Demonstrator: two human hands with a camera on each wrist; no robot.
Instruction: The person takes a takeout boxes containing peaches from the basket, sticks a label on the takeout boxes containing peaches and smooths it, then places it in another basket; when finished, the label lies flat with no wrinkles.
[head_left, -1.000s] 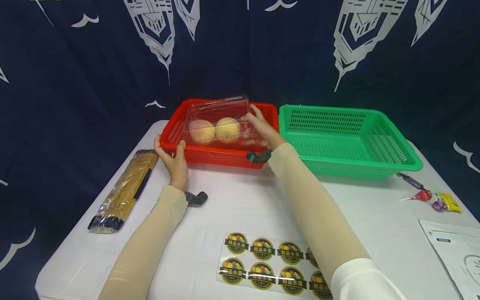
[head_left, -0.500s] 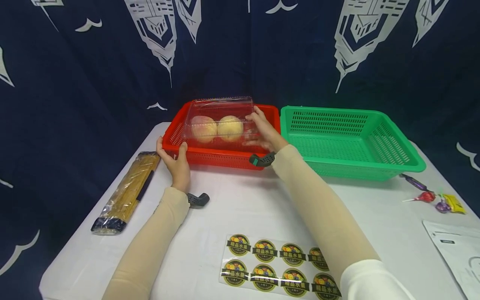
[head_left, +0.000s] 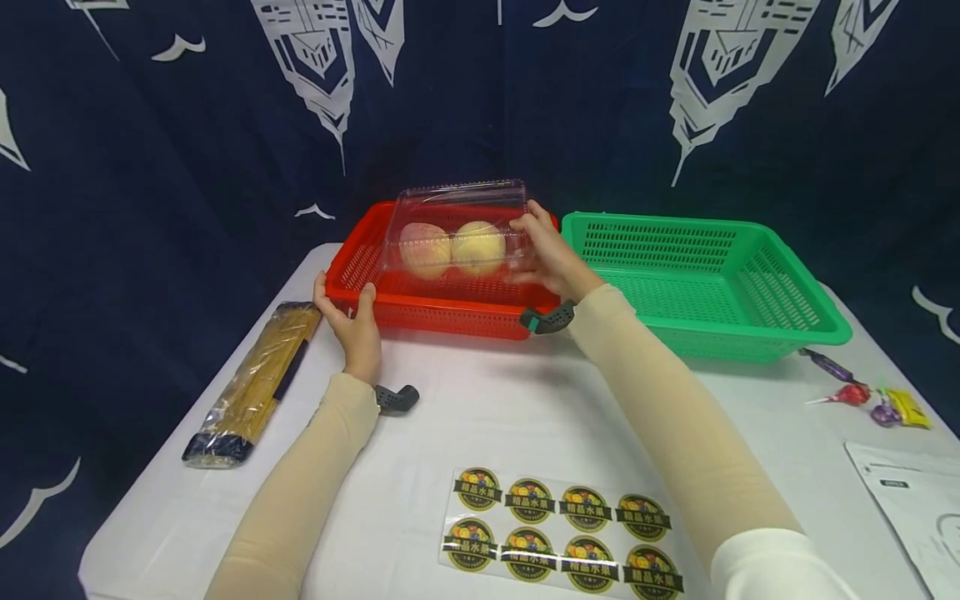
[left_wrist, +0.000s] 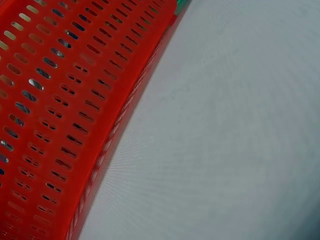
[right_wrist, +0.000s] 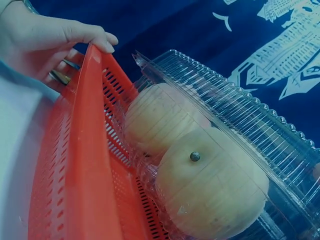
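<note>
In the head view my left hand [head_left: 357, 340] grips the front left corner of a red plastic basket [head_left: 450, 318]. From the right wrist the left hand [right_wrist: 47, 42] shows with its thumb over the rim. My right hand [head_left: 553, 257] holds the right end of a clear plastic clamshell box [head_left: 459, 195]. Two pale peaches [head_left: 480, 244] sit side by side inside it, one blushed pink. The box is tilted and overlaps the basket's interior in the head view. Only the slotted basket wall [left_wrist: 75, 100] and white cloth show at the left wrist.
A green basket [head_left: 675, 287] adjoins the red one on the right. A wrapped bundle with dark ends [head_left: 255, 379] lies left. In front is a sticker sheet [head_left: 558, 533]. Lollipops [head_left: 851, 394] and a white pouch [head_left: 911, 500] lie at right. A dark blue curtain hangs behind.
My right hand has moved right and slightly up, carrying the clamshell box of peaches with it. My left hand keeps its hold on the red basket's corner.
</note>
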